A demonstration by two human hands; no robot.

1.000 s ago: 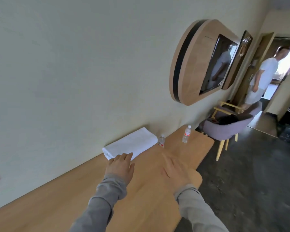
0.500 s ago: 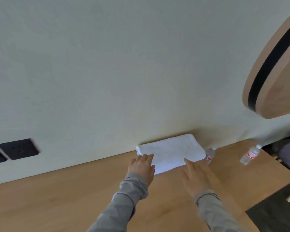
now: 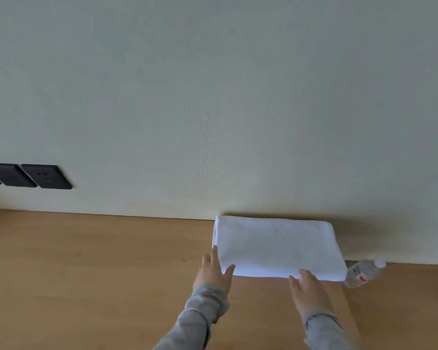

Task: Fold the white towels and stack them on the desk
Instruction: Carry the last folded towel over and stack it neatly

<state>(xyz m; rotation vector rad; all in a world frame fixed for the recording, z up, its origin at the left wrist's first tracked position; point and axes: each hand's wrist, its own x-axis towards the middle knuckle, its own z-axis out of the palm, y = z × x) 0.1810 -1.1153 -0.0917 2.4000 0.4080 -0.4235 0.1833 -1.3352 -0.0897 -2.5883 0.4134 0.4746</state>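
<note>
Fingers [image 3: 214,258] of left hand [image 3: 213,272] straight, apart, touching near-left corner of folded white cloth towel [image 3: 276,246]; right hand [image 3: 310,294] flat, fingertips [image 3: 302,274] at its near edge. Towel lies on light wooden table [image 3: 99,261], against pale wall [image 3: 213,97], clear plastic bottle [image 3: 362,272] beside it. Likely squaring the fold; next needs another towel stacked on top.

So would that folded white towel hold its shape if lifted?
Probably not: the towel is soft cloth folded into a thick pad, so lifted by one edge it would likely sag or unfold. It looks light for its bulk. Pushed on the smooth wooden desk, it should slide, not roll.
</note>
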